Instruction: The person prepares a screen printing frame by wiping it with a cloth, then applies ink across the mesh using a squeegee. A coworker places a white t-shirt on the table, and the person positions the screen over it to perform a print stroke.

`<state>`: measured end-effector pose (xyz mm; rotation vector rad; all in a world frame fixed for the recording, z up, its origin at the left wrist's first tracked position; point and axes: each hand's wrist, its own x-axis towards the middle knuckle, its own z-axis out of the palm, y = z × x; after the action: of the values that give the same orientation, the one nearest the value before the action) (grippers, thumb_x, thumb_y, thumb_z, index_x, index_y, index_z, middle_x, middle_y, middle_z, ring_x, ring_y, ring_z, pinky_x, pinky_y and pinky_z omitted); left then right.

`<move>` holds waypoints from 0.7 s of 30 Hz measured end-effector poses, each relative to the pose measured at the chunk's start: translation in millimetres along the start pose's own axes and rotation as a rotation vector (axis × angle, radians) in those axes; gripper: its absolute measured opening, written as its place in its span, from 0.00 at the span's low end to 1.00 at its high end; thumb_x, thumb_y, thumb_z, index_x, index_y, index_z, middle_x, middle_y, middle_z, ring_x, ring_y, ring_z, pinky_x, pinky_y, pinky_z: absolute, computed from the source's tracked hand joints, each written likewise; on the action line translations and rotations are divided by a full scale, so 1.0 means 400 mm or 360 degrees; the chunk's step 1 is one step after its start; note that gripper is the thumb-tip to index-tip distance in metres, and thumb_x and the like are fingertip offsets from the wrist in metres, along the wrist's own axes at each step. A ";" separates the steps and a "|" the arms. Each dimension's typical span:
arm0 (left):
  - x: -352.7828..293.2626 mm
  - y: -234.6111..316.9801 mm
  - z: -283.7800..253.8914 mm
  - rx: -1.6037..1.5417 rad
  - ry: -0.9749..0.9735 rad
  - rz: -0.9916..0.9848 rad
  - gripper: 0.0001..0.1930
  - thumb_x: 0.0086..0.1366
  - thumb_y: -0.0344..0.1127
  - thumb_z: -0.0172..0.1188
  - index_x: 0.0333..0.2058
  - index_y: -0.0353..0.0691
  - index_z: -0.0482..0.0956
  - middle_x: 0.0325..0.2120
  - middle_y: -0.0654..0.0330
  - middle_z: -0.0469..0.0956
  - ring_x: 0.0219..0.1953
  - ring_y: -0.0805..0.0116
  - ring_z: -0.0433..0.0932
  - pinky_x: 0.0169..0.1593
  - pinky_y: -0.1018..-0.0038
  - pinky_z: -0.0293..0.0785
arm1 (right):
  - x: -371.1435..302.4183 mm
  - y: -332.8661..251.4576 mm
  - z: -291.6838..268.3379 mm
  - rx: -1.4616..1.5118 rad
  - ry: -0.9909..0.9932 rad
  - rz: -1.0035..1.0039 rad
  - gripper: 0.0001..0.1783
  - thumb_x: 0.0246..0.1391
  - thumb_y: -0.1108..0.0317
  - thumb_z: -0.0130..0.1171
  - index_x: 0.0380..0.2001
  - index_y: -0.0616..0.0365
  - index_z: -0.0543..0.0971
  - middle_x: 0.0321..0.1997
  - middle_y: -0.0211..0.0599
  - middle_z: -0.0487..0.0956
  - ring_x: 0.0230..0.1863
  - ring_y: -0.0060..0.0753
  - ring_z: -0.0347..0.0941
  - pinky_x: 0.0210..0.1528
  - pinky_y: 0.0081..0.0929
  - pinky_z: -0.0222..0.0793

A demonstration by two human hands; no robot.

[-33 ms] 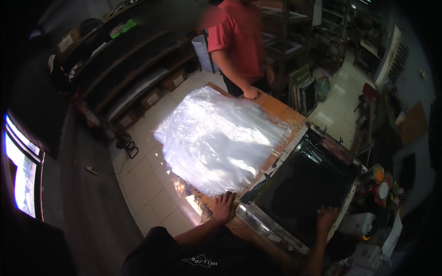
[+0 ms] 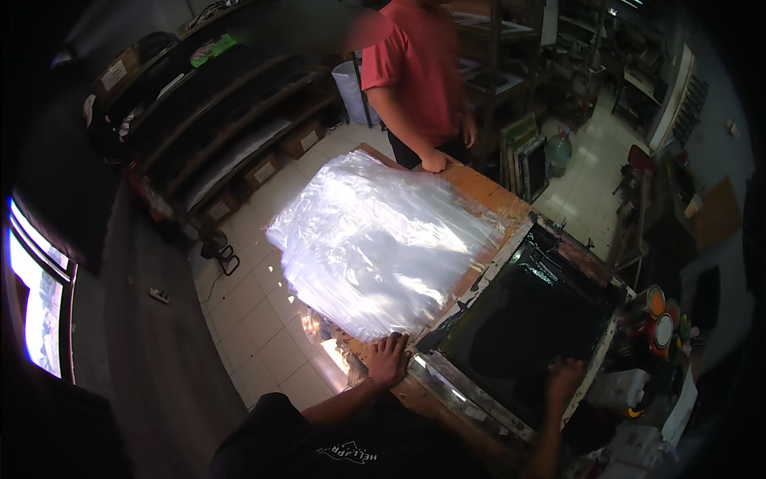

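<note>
A thick, glossy stack of clear plastic sheets or bags (image 2: pixel 383 239) lies on the wooden table (image 2: pixel 499 191). To its right rests a screen-printing frame (image 2: pixel 519 231) with a pale, stained rim and dark mesh wet with black ink (image 2: pixel 527 319). My left hand (image 2: pixel 388 361) lies palm down with fingers stretched out, on the table edge between the stack's near corner and the frame's corner. Over the frame's near right part, beside its rim, is my right hand (image 2: pixel 565 382) with bent fingers. Whatever it grips is lost in the dark.
Across the table a person in a red shirt (image 2: pixel 423 80) rests a hand (image 2: pixel 435 161) on its far edge. Ink cans (image 2: pixel 654 302) stand right of the frame. Dark shelves (image 2: pixel 239 120) line the far left, with a tiled floor (image 2: pixel 247 295) before them.
</note>
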<state>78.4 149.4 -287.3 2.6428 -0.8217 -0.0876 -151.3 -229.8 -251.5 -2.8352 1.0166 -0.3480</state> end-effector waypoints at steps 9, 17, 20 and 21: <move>0.036 -0.007 0.002 0.0059 0.0086 0.0078 0.25 0.69 0.44 0.52 0.62 0.42 0.68 0.59 0.49 0.67 0.59 0.45 0.65 0.61 0.49 0.58 | -0.022 0.026 0.070 -0.0060 0.0133 -0.0072 0.12 0.51 0.65 0.60 0.36 0.58 0.86 0.40 0.46 0.78 0.50 0.53 0.69 0.53 0.50 0.65; 0.039 0.012 0.017 -0.0022 0.0119 0.0150 0.24 0.70 0.43 0.49 0.61 0.40 0.68 0.57 0.44 0.67 0.59 0.40 0.64 0.62 0.45 0.56 | 0.098 -0.260 0.108 0.0445 0.0063 -0.0496 0.08 0.42 0.67 0.68 0.31 0.49 0.87 0.35 0.34 0.79 0.44 0.42 0.70 0.44 0.42 0.65; 0.038 0.007 0.020 -0.0004 0.0128 0.0133 0.25 0.69 0.42 0.51 0.62 0.43 0.66 0.58 0.48 0.66 0.58 0.43 0.65 0.61 0.46 0.55 | 0.129 -0.266 0.101 0.0373 0.0067 -0.0710 0.08 0.43 0.67 0.68 0.30 0.48 0.87 0.34 0.31 0.78 0.43 0.39 0.69 0.43 0.40 0.64; 0.038 0.010 0.016 0.0000 0.0137 0.0135 0.24 0.69 0.42 0.51 0.62 0.43 0.66 0.58 0.48 0.66 0.58 0.43 0.64 0.61 0.46 0.55 | 0.158 -0.259 0.093 0.0293 0.0058 -0.0691 0.08 0.43 0.67 0.68 0.30 0.47 0.87 0.34 0.30 0.78 0.43 0.38 0.69 0.43 0.40 0.64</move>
<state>87.8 135.5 -291.0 2.5879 -0.9034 0.0483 -31.0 -189.4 -257.7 -2.8623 0.3388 -0.5017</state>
